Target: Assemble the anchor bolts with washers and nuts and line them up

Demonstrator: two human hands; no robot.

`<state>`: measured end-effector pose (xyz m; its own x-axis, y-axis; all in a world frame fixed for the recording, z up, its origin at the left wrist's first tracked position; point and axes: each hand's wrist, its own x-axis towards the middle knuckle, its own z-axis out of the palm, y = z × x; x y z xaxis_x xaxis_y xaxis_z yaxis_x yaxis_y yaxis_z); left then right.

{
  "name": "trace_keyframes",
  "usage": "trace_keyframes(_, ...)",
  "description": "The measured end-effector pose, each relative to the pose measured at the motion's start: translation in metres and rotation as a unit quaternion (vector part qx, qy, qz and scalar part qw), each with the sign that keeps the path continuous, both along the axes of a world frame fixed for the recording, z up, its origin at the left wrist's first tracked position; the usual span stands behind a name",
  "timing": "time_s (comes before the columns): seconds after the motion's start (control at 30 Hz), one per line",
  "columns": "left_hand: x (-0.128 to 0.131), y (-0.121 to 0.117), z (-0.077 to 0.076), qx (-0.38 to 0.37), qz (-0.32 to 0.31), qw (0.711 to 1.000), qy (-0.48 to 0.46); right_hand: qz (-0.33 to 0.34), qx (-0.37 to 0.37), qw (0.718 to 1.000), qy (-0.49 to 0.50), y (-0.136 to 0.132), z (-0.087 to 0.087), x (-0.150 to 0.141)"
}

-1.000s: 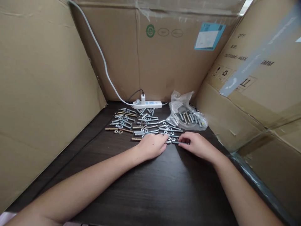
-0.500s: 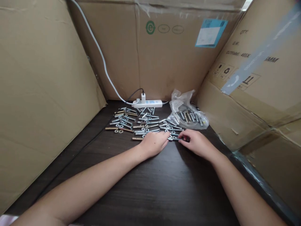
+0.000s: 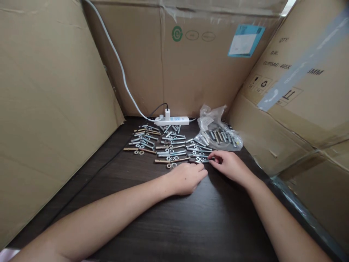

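Observation:
My right hand (image 3: pixel 230 166) is closed in a pinch at the right end of a thin grey bolt (image 3: pixel 205 161) lying in the nearest row. Just left of it, my left hand (image 3: pixel 187 178) rests low over the table with its fingers curled together. Whatever the left fingers hold, if anything, is hidden under the hand. Above my hands lie rows of metal sleeves, bolts, nuts and washers. A brass-coloured sleeve (image 3: pixel 162 161), a nut (image 3: pixel 169 166) and a washer (image 3: pixel 174 165) lie near my left knuckles.
At the back right, a clear plastic bag (image 3: pixel 211 115) contains several metal sleeve bolts (image 3: pixel 222 136). A white power strip (image 3: pixel 177 120) stands against the back cardboard wall (image 3: pixel 141 72). A black cable (image 3: pixel 100 169) crosses the dark table (image 3: pixel 174 225) at left. Cardboard boxes enclose both sides.
My left hand has moved right and toward me, uncovering a nut and washer below the brass-coloured sleeve. My right hand stays nearly in place at the bolt's end. The view has shifted slightly.

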<state>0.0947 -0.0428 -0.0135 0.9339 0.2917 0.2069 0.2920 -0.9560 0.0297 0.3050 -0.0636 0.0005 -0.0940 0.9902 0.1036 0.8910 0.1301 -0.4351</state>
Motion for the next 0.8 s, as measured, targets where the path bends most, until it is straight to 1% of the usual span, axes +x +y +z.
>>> trace_keyframes(0.13, 0.003, 0.0, -0.004, -0.002, -0.003, 1.0, 0.004, -0.001, 0.015, 1.0, 0.012, -0.001, 0.002, -0.002)
trace_keyframes(0.3, 0.003, 0.001, 0.0, -0.024, 0.024, 0.999, -0.009, 0.002, 0.014, 1.0, 0.013, -0.005, 0.006, -0.005)
trace_keyframes(0.4, 0.002, 0.0, 0.003, -0.068, 0.049, 0.996, -0.021, -0.004, 0.013, 1.0, 0.016, -0.006, 0.009, -0.003)
trace_keyframes(0.5, -0.002, 0.002, 0.006, -0.133, 0.073, 0.985, -0.077, 0.001, 0.004, 1.0, 0.025, -0.008, 0.012, -0.003)
trace_keyframes(0.57, -0.006, 0.005, 0.007, -0.168, 0.085, 0.973, -0.131, 0.027, -0.029, 0.999, 0.038, -0.011, 0.015, -0.007)
trace_keyframes(0.63, -0.01, 0.01, 0.007, -0.186, 0.091, 0.964, -0.167, 0.07, -0.085, 0.992, 0.057, -0.017, 0.018, -0.015)
trace_keyframes(0.73, -0.014, 0.014, 0.007, -0.198, 0.092, 0.958, -0.184, 0.134, -0.167, 0.974, 0.079, -0.027, 0.02, -0.028)
trace_keyframes(0.8, -0.015, 0.015, 0.007, -0.198, 0.092, 0.959, -0.183, 0.148, -0.192, 0.968, 0.067, -0.032, 0.018, -0.033)
